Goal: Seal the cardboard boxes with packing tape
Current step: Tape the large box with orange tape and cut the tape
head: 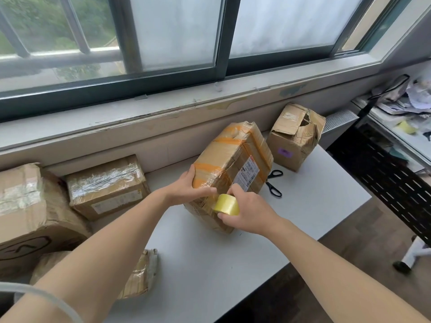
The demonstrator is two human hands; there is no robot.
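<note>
At the near face of the box, the right hand holds the tape roll, fingers curled round it, with the roll close against the cardboard low on that face. Just beside it the left hand clasps the box's near upper corner, fingers over the top and thumb laid along the face toward the roll. The thumb looks to be pinning the tape's loose end, though the end itself is too clear to make out.

The box stands tilted on the table, so the left hand should brace it firmly while the roll is drawn away. Pull the tape taut, follow the seam squarely, then rub it flat before letting go, or it may wrinkle over the old orange strips.

The scissors lie just right of the box, handy for the cut. Behind them the torn box stands with its flaps gaping, likely the next to seal.
</note>
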